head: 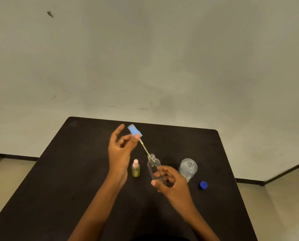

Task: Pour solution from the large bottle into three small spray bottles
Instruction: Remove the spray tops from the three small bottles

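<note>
Left hand (120, 150) pinches blue spray cap (134, 130) (tube in neck); right hand (171, 183) grips clear bottle (153, 166), between pink-capped bottle (135, 169) and large bottle (188, 166).

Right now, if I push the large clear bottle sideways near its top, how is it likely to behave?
The large clear bottle stands uncapped, its blue cap lying apart on the table, so tipping would probably spill. Its round body would likely roll if it fell. How full, hence how heavy, I cannot tell.
</note>
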`<state>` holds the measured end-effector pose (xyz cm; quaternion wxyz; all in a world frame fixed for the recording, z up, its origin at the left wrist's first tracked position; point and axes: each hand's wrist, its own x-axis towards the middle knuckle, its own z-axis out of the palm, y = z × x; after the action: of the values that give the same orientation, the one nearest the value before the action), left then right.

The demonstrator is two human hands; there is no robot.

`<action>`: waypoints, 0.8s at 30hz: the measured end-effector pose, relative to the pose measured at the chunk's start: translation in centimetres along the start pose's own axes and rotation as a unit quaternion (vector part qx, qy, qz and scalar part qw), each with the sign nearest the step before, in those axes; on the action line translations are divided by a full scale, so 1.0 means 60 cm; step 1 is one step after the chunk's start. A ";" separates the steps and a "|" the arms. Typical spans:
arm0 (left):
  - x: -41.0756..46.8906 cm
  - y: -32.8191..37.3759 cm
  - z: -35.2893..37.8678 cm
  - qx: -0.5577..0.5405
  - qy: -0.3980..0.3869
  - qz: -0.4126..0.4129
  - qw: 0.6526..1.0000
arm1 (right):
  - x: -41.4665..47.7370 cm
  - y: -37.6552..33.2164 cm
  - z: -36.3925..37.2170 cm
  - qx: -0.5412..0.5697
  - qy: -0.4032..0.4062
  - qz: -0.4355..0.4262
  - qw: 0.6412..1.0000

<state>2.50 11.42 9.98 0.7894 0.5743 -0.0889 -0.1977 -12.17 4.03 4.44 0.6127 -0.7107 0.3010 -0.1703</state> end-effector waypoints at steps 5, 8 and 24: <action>0.031 0.014 -0.050 0.022 0.106 0.033 0.994 | 0.021 0.025 -0.014 0.024 -0.026 0.025 0.999; 0.049 -0.006 -0.111 0.109 0.107 0.004 0.988 | 0.054 0.049 -0.022 0.059 -0.006 0.039 0.997; 0.050 -0.248 -0.311 0.455 0.068 -0.240 0.855 | 0.173 0.217 0.038 -0.182 0.105 0.119 0.970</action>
<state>8.94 22.57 -10.38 0.3722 0.8847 0.0257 -0.2793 -5.75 -1.74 -10.00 0.4535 -0.7478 0.4718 -0.1121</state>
